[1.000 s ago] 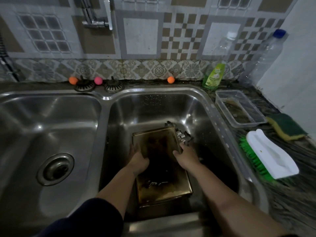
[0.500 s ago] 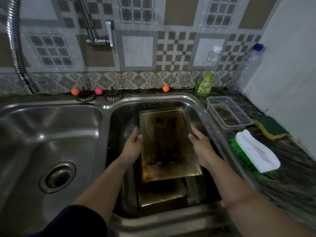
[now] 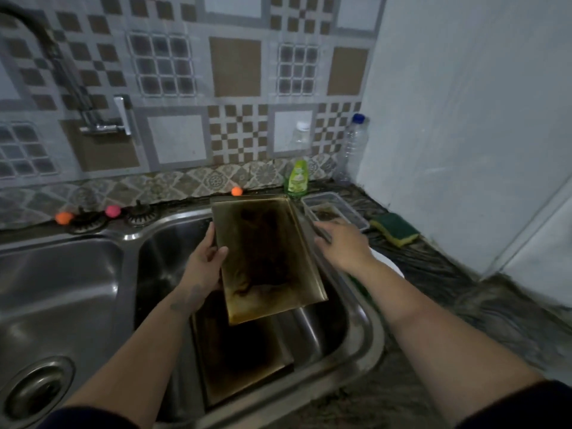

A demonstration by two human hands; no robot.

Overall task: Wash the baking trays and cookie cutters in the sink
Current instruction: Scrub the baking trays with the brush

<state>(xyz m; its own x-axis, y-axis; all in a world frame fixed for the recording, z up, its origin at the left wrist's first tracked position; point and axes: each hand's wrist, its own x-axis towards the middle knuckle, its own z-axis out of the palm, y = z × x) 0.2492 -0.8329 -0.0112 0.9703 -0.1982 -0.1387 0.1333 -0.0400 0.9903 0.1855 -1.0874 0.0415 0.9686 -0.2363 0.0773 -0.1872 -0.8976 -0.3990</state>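
A stained, blackened baking tray (image 3: 266, 258) is held up above the right basin of the steel sink (image 3: 365, 329), tilted toward me. My left hand (image 3: 204, 261) grips its left edge, thumb on the inner face. My right hand (image 3: 340, 243) is at the tray's right edge with fingers spread toward the counter; whether it still holds the edge is unclear. A second dirty tray (image 3: 244, 360) lies flat in the bottom of the right basin. No cookie cutters show; the raised tray covers the back of the basin.
The left basin with its drain (image 3: 34, 391) sits beside. On the right counter: green dish soap bottle (image 3: 297, 179), clear plastic container (image 3: 337, 209), green-yellow sponge (image 3: 394, 229), clear water bottle (image 3: 353, 147). A white object shows partly under my right wrist. Tap (image 3: 105, 119) on the back wall.
The top tray has been lifted out of the right basin and raised higher, uncovering the second tray. My head has tilted up toward the wall, and my right hand has slid toward the counter.
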